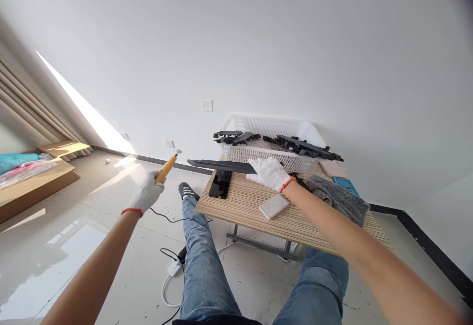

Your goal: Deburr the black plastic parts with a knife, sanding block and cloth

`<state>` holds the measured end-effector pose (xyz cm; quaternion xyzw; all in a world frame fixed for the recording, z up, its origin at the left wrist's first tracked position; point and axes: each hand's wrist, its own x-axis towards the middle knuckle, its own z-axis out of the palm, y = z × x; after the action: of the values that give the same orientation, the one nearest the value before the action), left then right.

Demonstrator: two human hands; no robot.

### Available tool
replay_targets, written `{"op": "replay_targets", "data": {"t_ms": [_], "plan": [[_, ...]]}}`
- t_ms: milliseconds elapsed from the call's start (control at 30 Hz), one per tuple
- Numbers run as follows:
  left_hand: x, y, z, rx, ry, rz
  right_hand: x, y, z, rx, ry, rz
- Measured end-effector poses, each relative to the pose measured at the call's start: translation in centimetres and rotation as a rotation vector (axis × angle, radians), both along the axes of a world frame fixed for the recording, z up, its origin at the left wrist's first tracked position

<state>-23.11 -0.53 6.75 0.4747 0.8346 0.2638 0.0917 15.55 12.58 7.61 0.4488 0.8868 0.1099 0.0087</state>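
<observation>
My left hand (pixel 151 190), in a white knit glove with an orange cuff, is raised over the floor left of the table. It is closed around a yellow-handled tool (pixel 167 168) with a small metal tip, pointing up and away. My gloved right hand (pixel 270 172) grips a long black plastic strip (pixel 218 165) that extends left past the table's edge, in front of the basket. The strip's right end is partly hidden by my hand. The tool and strip are apart. A black phone (pixel 220 185) lies below the strip.
A white plastic basket (pixel 254 153) holding several black plastic parts (pixel 303 146) stands at the table's (pixel 236 206) back. A pale rectangular block (pixel 274 206), a grey cloth (pixel 340 199) and a blue tray (pixel 345 185) lie on the table. Cables and a power strip (pixel 174 267) are on the floor.
</observation>
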Motion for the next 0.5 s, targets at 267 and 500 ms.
{"op": "replay_targets", "data": {"t_ms": [267,500], "plan": [[2.8,2.2,-1.1,-0.135,0.061,-0.041,-2.1,1.0,-0.6,0.005,0.04,-0.034],[3.1,3.9,-2.2,-0.146,0.102,-0.061,-2.5,0.7,-0.6,-0.001,0.056,-0.057]]}}
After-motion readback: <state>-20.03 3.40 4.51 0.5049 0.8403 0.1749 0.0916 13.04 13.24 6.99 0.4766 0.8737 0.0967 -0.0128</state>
